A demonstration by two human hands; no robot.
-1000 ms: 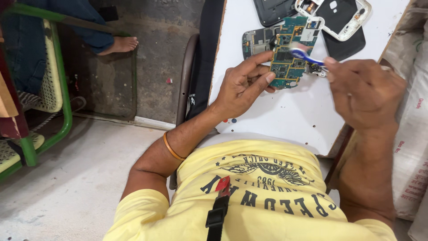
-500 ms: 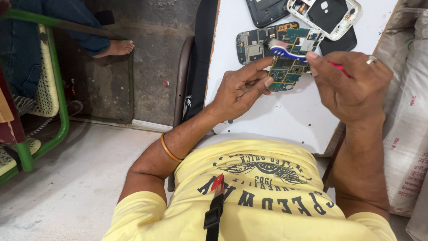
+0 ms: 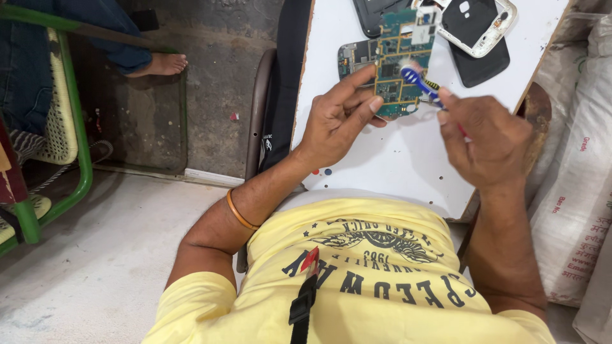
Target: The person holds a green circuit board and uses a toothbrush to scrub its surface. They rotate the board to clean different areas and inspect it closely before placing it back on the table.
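A green phone circuit board (image 3: 398, 64) sits in the upper middle of the frame, held just above the white tabletop (image 3: 395, 159). The left hand (image 3: 338, 121) is clamped on its lower left edge, thumb on top and fingers curled under the board. The right hand (image 3: 491, 137), right of centre, is closed around the handle of a blue and white toothbrush (image 3: 417, 79), whose head lies against the face of the board. A second, smaller board piece (image 3: 352, 57) shows just left of the main one, touching it or joined to it; I cannot tell which.

Above the board, at the top edge of the frame, lie a dark phone body (image 3: 376, 16), a white-rimmed phone frame (image 3: 481, 22) and a black back cover (image 3: 478, 67) partly under that frame. An orange bangle (image 3: 239, 213) circles the left forearm. The person wears a yellow printed shirt (image 3: 382, 274) that fills the bottom of the frame. A printed sack (image 3: 577, 185) stands at the right edge. At upper left, a green metal chair (image 3: 70, 108) and another person's bare foot (image 3: 159, 64) rest on the concrete floor (image 3: 95, 255).
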